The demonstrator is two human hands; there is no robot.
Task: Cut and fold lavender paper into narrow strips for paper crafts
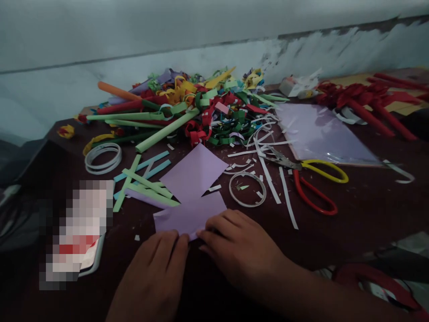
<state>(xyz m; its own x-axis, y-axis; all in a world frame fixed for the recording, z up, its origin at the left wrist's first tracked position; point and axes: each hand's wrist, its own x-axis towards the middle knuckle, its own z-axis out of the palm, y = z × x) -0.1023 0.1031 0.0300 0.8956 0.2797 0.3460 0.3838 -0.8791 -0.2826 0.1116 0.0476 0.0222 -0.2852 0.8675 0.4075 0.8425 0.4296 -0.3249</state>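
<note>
A sheet of purple paper (191,213) lies on the dark table with its near edge turned up or rolled. My left hand (154,268) pinches that edge at the left, fingers pressed together on it. At the right part of the same edge, my right hand (237,250) grips the paper between thumb and fingers. The exact fold under the fingertips is hidden. Just beyond lies a second purple paper square (196,172), set cornerwise. Green paper strips (147,182) and blue paper strips (157,170) cross each other to its left.
Scissors (301,166) with red and yellow handles rest at the right, near a tape roll (248,190). More rolls (103,158) and a phone (97,255) are at the left. Coloured paper pieces (187,107) heap along the wall. A purple paper pack (328,134) lies at the back right.
</note>
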